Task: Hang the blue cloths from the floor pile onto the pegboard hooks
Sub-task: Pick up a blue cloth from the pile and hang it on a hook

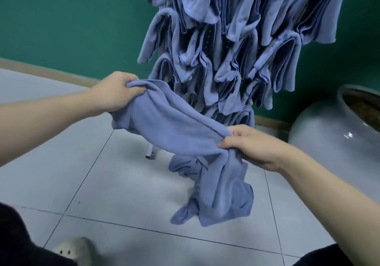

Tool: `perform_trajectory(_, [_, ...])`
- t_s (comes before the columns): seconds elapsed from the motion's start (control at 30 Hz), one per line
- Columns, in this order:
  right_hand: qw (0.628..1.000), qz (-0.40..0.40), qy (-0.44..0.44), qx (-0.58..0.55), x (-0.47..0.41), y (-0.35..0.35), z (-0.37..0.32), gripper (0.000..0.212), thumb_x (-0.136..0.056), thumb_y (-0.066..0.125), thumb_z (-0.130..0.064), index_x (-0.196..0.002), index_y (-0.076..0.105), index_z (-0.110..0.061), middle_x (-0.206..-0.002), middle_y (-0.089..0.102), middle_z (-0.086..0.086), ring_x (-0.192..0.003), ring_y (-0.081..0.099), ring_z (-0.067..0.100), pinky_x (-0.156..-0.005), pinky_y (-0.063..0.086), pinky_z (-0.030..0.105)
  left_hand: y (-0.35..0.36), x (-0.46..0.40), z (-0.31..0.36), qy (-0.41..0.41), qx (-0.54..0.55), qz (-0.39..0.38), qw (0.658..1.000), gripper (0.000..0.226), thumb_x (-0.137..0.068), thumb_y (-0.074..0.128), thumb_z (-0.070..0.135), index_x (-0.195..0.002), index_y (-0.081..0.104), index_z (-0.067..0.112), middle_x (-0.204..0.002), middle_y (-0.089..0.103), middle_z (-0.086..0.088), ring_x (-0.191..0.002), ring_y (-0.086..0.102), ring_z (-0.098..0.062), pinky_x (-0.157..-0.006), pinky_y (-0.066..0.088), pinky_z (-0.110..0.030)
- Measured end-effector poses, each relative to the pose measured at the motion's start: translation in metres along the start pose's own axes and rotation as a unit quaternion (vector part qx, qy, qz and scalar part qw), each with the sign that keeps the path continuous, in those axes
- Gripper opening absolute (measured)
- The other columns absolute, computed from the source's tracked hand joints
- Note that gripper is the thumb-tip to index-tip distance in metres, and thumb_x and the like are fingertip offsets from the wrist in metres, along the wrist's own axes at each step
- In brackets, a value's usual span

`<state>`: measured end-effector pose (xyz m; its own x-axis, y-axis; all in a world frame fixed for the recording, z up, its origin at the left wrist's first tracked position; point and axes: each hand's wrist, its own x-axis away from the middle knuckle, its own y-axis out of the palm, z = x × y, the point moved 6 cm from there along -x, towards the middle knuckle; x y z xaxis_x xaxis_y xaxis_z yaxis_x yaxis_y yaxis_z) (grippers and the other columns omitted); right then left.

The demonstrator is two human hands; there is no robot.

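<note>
A blue cloth [168,121] is stretched between both hands above the floor. My left hand [115,90] grips its upper left edge with curled fingers. My right hand [253,144] pinches the cloth's lower right part, and the rest hangs down from it in folds [222,195]. Just behind, the pegboard stand [207,37] is almost covered by several blue cloths [246,55] draped on its hooks. Only strips of the dark perforated board show between them. One metal foot [150,152] of the stand shows under the held cloth. No pile on the floor is in view.
A big round grey ceramic pot [333,140] stands on the floor at the right, close to the stand. A green wall [72,18] runs behind. Light grey floor tiles [115,183] lie below. My pale shoe [78,249] and dark trousers show at the bottom edge.
</note>
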<state>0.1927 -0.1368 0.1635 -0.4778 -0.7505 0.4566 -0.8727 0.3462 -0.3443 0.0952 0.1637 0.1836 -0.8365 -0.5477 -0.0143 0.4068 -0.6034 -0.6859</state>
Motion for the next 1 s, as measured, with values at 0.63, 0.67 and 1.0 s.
perform_trajectory(0.63, [0.883,0.073,-0.129,-0.445,0.009,-0.009,-0.037,0.039,-0.094,0.055,-0.008,-0.132,0.057,-0.006,-0.123,0.059,0.022,-0.117,0.059,0.034,-0.109,0.046,0.050,0.117,0.076,0.042,-0.075,0.161,-0.389,0.904,0.081,-0.070,0.043,0.082,-0.095,0.079,0.015,-0.099,0.080,-0.004,-0.093,0.072,-0.015,-0.088,0.051,-0.031])
perform_trajectory(0.67, [0.882,0.071,-0.130,-0.447,0.010,-0.010,-0.038,0.039,-0.093,0.055,-0.008,-0.132,0.057,-0.006,-0.123,0.059,0.021,-0.116,0.059,0.033,-0.107,0.047,0.049,0.117,0.077,0.045,-0.071,0.188,-0.387,0.900,0.075,-0.072,0.045,0.080,-0.094,0.080,0.018,-0.102,0.079,-0.005,-0.093,0.071,-0.015,-0.087,0.050,-0.029])
perform_trajectory(1.0, [0.878,0.080,-0.144,-0.449,0.016,-0.013,-0.037,0.044,-0.091,0.056,-0.010,-0.134,0.058,0.001,-0.121,0.062,0.020,-0.112,0.062,0.033,-0.103,0.051,0.048,0.110,0.085,0.061,-0.007,0.276,-0.357,0.892,0.034,-0.090,0.073,0.036,-0.085,0.071,0.002,-0.087,0.065,-0.006,-0.082,0.057,-0.013,-0.078,0.045,-0.023])
